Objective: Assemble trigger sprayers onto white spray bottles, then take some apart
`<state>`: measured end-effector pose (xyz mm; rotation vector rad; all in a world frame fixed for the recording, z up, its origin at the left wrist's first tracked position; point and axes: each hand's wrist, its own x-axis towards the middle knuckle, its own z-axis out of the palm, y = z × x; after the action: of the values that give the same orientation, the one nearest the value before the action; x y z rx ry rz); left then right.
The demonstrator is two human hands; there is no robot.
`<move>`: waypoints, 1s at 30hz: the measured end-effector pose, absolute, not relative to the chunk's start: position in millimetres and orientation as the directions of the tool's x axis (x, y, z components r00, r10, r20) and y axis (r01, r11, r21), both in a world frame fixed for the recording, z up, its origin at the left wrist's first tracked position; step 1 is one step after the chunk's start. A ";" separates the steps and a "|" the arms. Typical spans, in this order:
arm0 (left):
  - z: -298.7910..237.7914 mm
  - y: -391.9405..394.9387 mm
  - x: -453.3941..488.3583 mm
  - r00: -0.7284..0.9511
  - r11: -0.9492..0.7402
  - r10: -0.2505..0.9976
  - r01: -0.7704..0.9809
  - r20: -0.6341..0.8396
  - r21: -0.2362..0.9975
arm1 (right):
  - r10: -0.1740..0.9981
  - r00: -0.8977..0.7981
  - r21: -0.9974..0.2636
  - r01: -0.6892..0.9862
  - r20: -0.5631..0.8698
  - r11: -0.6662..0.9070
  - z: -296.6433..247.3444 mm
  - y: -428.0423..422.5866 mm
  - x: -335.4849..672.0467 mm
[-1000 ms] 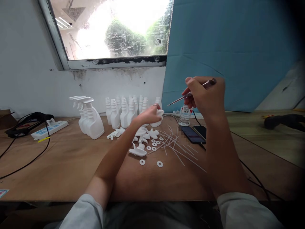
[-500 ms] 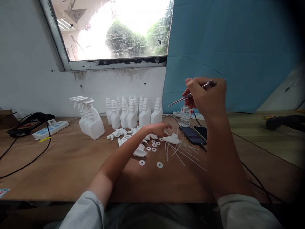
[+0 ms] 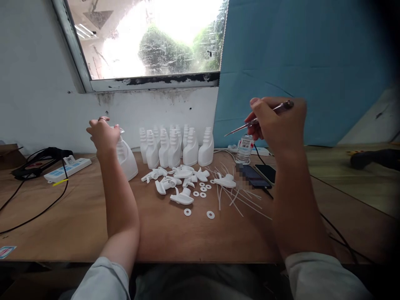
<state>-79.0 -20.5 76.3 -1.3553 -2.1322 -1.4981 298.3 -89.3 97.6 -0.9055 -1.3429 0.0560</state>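
My left hand [image 3: 104, 135] is over the white spray bottles at the left, its fingers curled around the trigger head at the top of one spray bottle [image 3: 128, 162]; the fingertips are partly hidden. Raised at the right, my right hand [image 3: 275, 121] grips a slim screwdriver [image 3: 240, 129] with a clear handle, its thin metal tip pointing left and down. Loose white trigger heads [image 3: 183, 197] lie mid-table, beside several flat white washers [image 3: 210, 215]. One more trigger head [image 3: 225, 181] rests on thin white tubes [image 3: 246, 201].
Several open-necked white bottles [image 3: 173, 152] stand along the wall. A clear plastic bottle [image 3: 244, 150] and two phones [image 3: 265, 173] are at the right. A power strip [image 3: 68, 169] and black cables [image 3: 46, 162] lie at the left. The table's front edge runs below my forearms.
My left hand has moved from the tubes at the right across to the spray bottles at the left. My right hand, still holding the screwdriver, has shifted slightly right and up.
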 end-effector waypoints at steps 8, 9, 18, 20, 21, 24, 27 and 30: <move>64.3 -8.0 -100.7 -0.523 0.008 0.576 0.772 0.628 0.636 | 0.523 0.246 -0.573 0.468 0.816 0.673 95.6 -88.6 299.6; 66.2 -7.8 -99.7 -0.519 -0.026 0.563 0.767 0.643 0.641 | 0.518 0.250 -0.571 0.463 0.818 0.678 95.4 -87.5 299.4; 100.6 -36.3 -26.8 -0.324 -0.724 0.415 0.448 0.850 0.524 | 0.550 0.094 -0.539 0.393 0.830 0.745 89.0 -75.1 292.1; 102.7 -50.0 2.1 -0.201 -0.789 0.435 0.386 0.878 0.479 | 0.554 0.037 -0.520 0.400 0.832 0.755 85.0 -72.1 283.5; 102.5 -56.9 16.8 -0.135 -0.808 0.447 0.364 0.884 0.464 | 0.552 -0.006 -0.505 0.395 0.834 0.767 82.9 -69.9 278.5; 98.9 -74.4 55.8 -0.032 -0.843 0.443 0.326 0.896 0.428 | 0.564 -0.118 -0.497 0.353 0.817 0.793 77.4 -61.8 266.5; 93.5 -82.9 79.7 -0.013 -0.858 0.430 0.307 0.903 0.412 | 0.580 -0.085 -0.535 0.300 0.810 0.790 76.1 -58.1 264.3; 89.2 -83.7 88.7 0.002 -0.866 0.433 0.280 0.901 0.415 | 0.623 -0.114 -0.582 0.260 0.774 0.771 78.4 -64.4 268.9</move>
<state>88.7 -83.7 89.2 -2.3024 -0.8244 -2.1528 268.9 -64.4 78.4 -0.7022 -1.6987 0.3554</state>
